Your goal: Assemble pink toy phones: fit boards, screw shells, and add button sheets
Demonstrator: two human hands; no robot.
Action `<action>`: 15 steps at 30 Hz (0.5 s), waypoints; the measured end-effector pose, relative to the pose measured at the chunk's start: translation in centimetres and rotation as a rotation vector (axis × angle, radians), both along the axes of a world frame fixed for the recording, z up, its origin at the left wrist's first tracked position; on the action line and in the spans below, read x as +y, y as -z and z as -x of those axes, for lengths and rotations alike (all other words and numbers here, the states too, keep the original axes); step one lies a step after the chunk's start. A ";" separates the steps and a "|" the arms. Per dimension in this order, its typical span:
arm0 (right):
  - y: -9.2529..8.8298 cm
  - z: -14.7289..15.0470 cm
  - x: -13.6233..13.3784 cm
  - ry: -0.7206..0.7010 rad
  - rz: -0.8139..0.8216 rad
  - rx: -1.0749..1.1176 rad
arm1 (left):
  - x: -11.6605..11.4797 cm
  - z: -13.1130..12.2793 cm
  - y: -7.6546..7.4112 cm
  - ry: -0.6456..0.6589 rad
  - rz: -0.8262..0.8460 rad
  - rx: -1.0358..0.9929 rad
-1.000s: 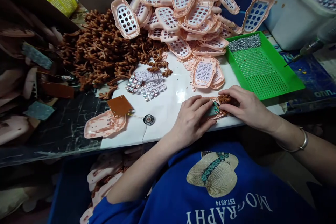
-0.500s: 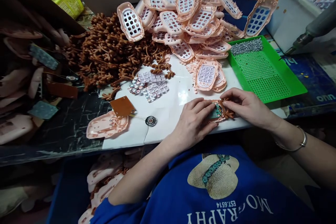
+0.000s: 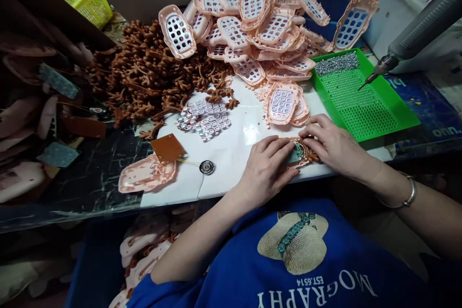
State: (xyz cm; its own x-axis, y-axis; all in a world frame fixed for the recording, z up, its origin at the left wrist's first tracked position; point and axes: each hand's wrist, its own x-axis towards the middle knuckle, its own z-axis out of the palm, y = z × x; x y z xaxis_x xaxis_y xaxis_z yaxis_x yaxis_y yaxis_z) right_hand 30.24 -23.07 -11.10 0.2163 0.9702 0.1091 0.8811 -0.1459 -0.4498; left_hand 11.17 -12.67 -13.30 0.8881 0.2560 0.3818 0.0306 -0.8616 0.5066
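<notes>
My left hand [image 3: 265,166] lies over a pink plastic toy-phone casing half [image 3: 293,167] on the white work surface, its fingers closed around the sides. Inside that casing a green circuit board [image 3: 296,153] shows beyond my fingertips. At the casing's right end my right hand [image 3: 330,147] pinches with thumb and forefinger at a brown antler-shaped piece [image 3: 313,156]; the fingers partly cover it. Just behind stands a pink casing half with a keypad [image 3: 282,102]. To the left, another pink casing half [image 3: 144,174] carries a brown circuit board [image 3: 168,147], wired to a small round speaker [image 3: 207,167].
Brown antler pieces [image 3: 144,67] are heaped at the back left, beside piled pink casings [image 3: 234,31]. Silvery keypads [image 3: 212,125] lie mid-table. Screws [image 3: 337,64] fill one end of a green tray [image 3: 393,118]. An electric screwdriver [image 3: 411,41] hangs over it.
The electric screwdriver has swung left, over the green tray. My right hand has shifted slightly at the casing's end. My left hand stays on the casing.
</notes>
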 end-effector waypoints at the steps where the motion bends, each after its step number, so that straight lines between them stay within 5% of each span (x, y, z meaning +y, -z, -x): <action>1: 0.2 0.1 0.0 0.029 -0.012 -0.016 | -0.1 0.0 0.0 -0.013 -0.003 0.005; 6: 0.6 0.5 -0.4 0.073 -0.115 0.017 | -0.3 0.2 -0.1 -0.026 0.018 0.085; 9: 0.3 0.8 -1.5 0.154 -0.402 0.169 | -0.6 0.6 -0.5 -0.059 0.158 0.019; 12: 0.2 1.9 -2.6 0.204 -0.610 0.340 | -1.2 0.8 -1.0 -0.149 0.550 -0.106; 15: 0.4 3.3 -2.4 -0.016 -0.430 0.494 | -1.7 0.0 -1.4 -0.124 1.076 -0.207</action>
State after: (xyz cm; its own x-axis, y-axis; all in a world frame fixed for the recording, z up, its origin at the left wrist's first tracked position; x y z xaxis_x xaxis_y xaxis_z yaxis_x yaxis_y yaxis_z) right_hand 26.97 -25.48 -11.53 0.3260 0.8657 0.3799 0.5567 0.1490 -0.8172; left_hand 11.15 -14.39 -11.87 0.7780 0.6267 0.0445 -0.0859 0.0359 0.9957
